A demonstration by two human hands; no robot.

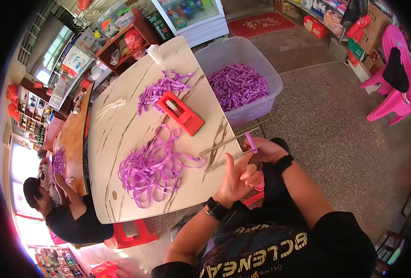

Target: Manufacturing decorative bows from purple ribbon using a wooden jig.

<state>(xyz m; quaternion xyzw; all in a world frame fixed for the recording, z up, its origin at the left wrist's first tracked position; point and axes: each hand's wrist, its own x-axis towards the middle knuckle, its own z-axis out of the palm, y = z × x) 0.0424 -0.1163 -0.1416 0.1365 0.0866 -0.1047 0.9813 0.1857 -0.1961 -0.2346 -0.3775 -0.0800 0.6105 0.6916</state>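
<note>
Two thin metal rods (221, 145) reach over the table's right edge. A short piece of purple ribbon (251, 142) lies across their near ends, beside my right hand (269, 151), whose fingers are closed on it. My left hand (241, 178) is just below, thumb and index finger stretched apart, the other fingers curled; its index tip comes close to the ribbon. On the table are a loose heap of long purple ribbon (150, 173), a red tape-dispenser-like holder (181, 113) and a pile of short purple ribbon pieces (157, 92).
The marble-patterned table (117, 139) stands before me. Beyond its right edge is a translucent tub (272, 92) full of purple pieces. White strips (110, 107) lie at the table's far left. Another person (73, 215) sits left at a wooden table. Pink chairs (395, 99) stand far right.
</note>
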